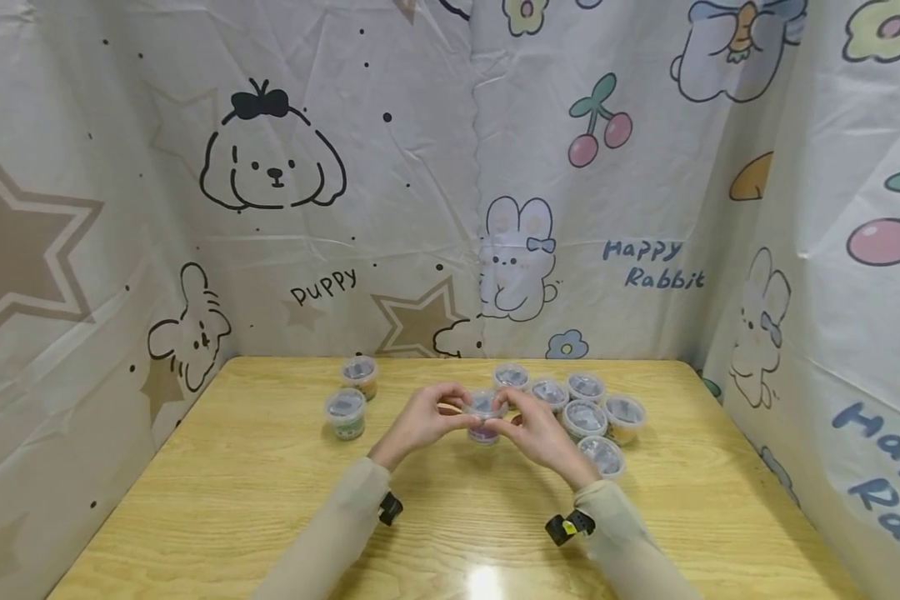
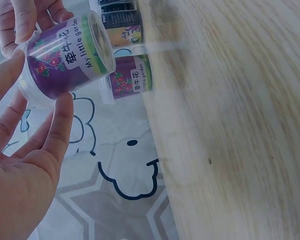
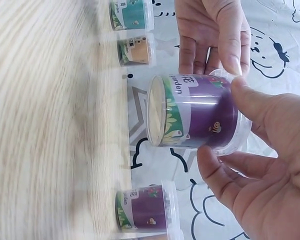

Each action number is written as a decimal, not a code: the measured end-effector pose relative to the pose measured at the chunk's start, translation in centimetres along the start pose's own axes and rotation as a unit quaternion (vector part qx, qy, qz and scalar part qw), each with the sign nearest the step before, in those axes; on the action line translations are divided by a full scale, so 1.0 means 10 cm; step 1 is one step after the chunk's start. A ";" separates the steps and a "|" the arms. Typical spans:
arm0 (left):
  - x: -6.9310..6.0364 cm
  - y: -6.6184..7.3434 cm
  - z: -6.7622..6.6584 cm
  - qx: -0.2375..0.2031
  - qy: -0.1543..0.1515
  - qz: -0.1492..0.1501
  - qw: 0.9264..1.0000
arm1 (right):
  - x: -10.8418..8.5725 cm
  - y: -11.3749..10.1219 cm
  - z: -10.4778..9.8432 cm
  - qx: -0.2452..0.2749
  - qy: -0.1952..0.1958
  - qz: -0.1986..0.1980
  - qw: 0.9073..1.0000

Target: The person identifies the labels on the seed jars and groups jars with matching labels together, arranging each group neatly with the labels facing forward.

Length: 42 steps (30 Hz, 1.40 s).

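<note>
Mid-frame, the left hand (image 1: 423, 420) and right hand (image 1: 536, 430) both pinch a purple cup (image 1: 483, 435), seemingly above the tabletop (image 1: 232, 500); likely a two-handed handling step, next calling for steady, even pressure.

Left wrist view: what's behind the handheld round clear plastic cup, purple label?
Second purple-labelled plastic cup, dark-labelled round cup, white patterned cloth. Handheld cup partly covers each; whatever it hides can't be seen.

bright, soft light fills the head view; white glare shines on the yellow wood-grain table (image 1: 435, 517) near the lower edge. the wrist views look paler: highlights streak the round, purple-labelled clear plastic cup (image 3: 205, 117), and table grain smears in patches.
</note>
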<state>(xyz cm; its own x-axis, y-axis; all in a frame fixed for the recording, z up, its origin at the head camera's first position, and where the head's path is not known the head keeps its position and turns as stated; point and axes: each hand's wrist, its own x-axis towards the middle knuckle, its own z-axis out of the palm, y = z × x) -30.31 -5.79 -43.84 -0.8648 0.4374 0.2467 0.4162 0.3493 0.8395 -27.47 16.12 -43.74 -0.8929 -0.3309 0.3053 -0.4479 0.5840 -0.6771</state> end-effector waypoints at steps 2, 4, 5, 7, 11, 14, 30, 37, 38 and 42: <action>-0.01 -0.01 -0.01 -0.014 0.001 -0.005 1.000 | 0.00 0.00 0.01 0.003 0.003 0.000 1.000; -0.02 -0.03 -0.03 -0.026 0.002 -0.006 1.000 | 0.01 -0.01 0.02 0.007 0.005 0.000 1.000; -0.03 -0.04 -0.03 -0.034 0.002 -0.008 0.999 | 0.01 -0.02 0.02 0.010 0.005 0.000 1.000; -0.04 -0.06 -0.05 -0.039 -0.002 -0.009 0.999 | 0.02 -0.03 0.03 0.015 0.006 0.002 1.000; -0.04 -0.07 -0.07 -0.035 -0.015 -0.013 0.999 | 0.04 -0.04 0.04 0.022 0.005 0.006 1.000; -0.04 -0.06 -0.08 -0.038 -0.020 -0.019 0.999 | 0.06 -0.03 0.04 0.031 0.011 0.016 0.999; -0.06 -0.04 -0.15 -0.089 0.009 -0.030 0.996 | 0.13 -0.14 0.11 0.095 0.071 0.045 0.992; -0.10 -0.06 -0.17 -0.095 0.005 -0.033 0.995 | 0.14 -0.14 0.20 0.101 0.099 0.031 0.989; -0.11 -0.06 -0.17 -0.091 0.010 -0.034 0.995 | 0.14 -0.15 0.21 0.102 0.099 0.031 0.989; -0.11 -0.05 -0.19 -0.082 0.029 -0.038 0.996 | 0.15 -0.18 0.23 0.104 0.099 0.032 0.989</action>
<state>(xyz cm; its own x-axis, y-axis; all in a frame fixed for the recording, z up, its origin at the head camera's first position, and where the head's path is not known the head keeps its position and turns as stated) -30.12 -7.98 -43.60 -0.9086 0.3653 0.2025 0.3016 0.2384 0.9232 -27.88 12.89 -43.57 -0.9199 -0.1337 0.3687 -0.3892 0.4272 -0.8161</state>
